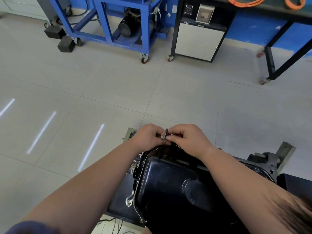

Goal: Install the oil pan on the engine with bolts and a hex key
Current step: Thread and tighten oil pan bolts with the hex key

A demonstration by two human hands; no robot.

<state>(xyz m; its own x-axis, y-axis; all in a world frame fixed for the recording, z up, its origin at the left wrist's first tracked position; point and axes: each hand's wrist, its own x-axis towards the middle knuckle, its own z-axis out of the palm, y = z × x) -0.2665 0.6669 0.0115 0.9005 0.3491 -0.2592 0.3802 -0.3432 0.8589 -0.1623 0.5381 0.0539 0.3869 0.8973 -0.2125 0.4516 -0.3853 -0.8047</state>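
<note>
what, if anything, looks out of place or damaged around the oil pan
Nothing stands out. The oil pan lies flat on the engine with no spill or dent; the left hand and right hand pinch a small metal piece at its far edge.

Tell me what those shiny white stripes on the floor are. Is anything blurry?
Head view: the white stripes are glare on glossy floor tiles, likely reflected lamps; the small metal piece pinched by left hand and right hand looks slightly blurred.
</note>
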